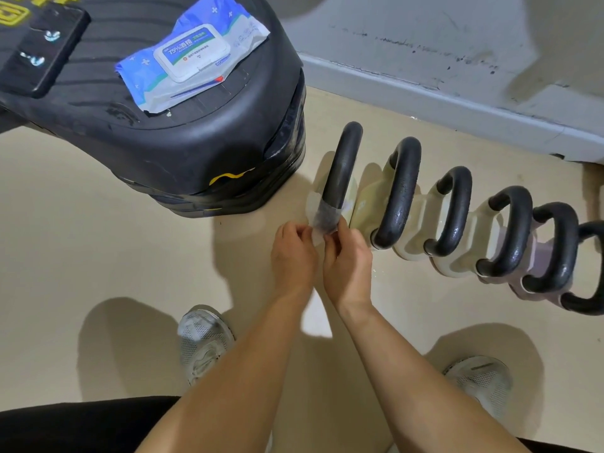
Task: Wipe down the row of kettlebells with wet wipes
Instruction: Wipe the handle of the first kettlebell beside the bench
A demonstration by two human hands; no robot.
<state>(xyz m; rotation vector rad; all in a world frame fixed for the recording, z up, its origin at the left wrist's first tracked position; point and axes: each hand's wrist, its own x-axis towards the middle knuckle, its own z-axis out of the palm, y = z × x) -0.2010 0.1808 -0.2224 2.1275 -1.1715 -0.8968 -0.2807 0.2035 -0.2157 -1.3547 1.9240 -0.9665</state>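
Note:
A row of pale kettlebells with black handles runs along the floor from the middle to the right edge. The leftmost kettlebell (343, 165) has a thin wet wipe (323, 214) wrapped round the near end of its handle. My left hand (294, 253) and my right hand (348, 263) both pinch the lower edge of that wipe, just below the handle. The second kettlebell (400, 191) stands right beside it, and its handle looks damp. A blue and white pack of wet wipes (192, 57) lies with its lid closed on a black stepper to the upper left.
The black stepper (202, 152) stands close to the left of the first kettlebell, with a dark phone (39, 50) on its top. A grey wall base (457, 103) runs behind the row. My two shoes (204, 341) (480, 384) stand on the beige floor below.

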